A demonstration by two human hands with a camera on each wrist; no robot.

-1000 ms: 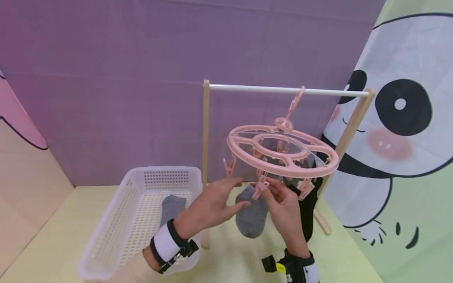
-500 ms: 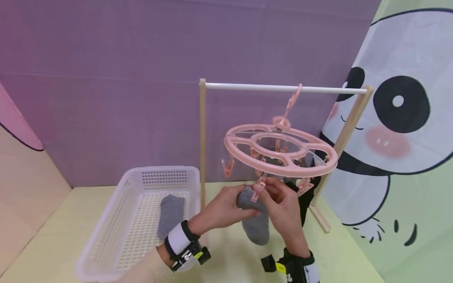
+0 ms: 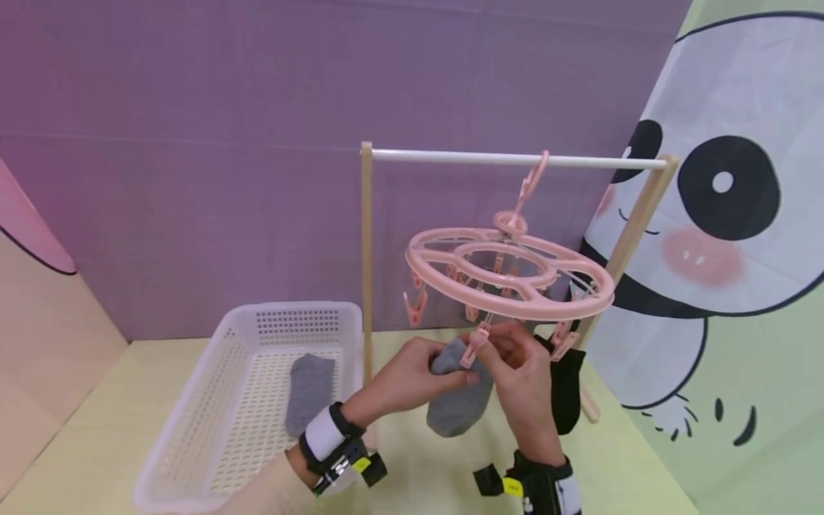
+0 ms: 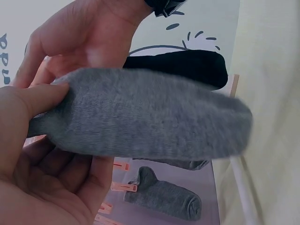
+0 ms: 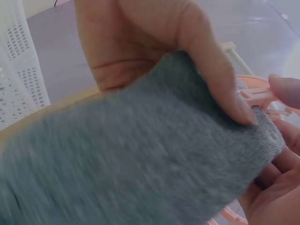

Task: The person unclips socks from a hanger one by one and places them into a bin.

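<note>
Swung slightly leftward, the grey knit sock (image 3: 455, 415) is pinched by the left hand (image 3: 410, 375) beside a pink plastic clip (image 3: 469, 357) the right hand (image 3: 524, 385) pinches, a black knit sock (image 3: 566, 390) already hanging, another flat grey sock (image 3: 310, 393) left in the white plastic basket (image 3: 199, 415).

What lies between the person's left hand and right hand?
The head view shows a grey sock, held by the left hand, and a pink clip, pinched by the right hand.

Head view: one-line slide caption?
Left hand holds a gray sock while right hand pinches a pink clothespin on a round drying hanger.
</note>
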